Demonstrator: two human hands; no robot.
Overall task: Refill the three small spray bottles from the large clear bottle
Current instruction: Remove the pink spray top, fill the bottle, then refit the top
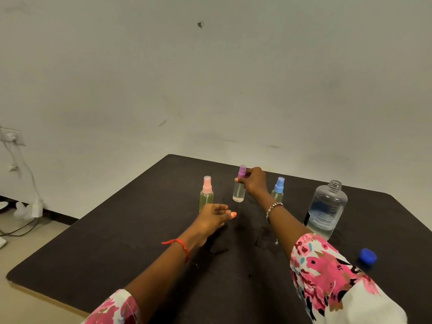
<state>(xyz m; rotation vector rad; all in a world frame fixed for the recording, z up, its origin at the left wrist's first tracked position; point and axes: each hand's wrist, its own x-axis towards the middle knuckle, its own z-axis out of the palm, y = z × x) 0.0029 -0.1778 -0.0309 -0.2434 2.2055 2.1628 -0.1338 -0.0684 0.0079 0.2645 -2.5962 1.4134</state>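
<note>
Centre frame, the right hand (253, 181) pinches the upright purple-capped spray bottle (239, 194) at its neck. The left hand (214, 217) below is loosely spread, empty, perhaps brushing the pink-capped bottle (206, 196). The uncapped large clear bottle (327, 211) stands right.

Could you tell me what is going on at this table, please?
A person's right hand grips the purple-capped spray bottle by its top, between the pink-capped bottle and the blue-capped bottle. The left hand is open, holding nothing. The large clear bottle stands uncapped; a blue cap lies nearby on the black table.
</note>
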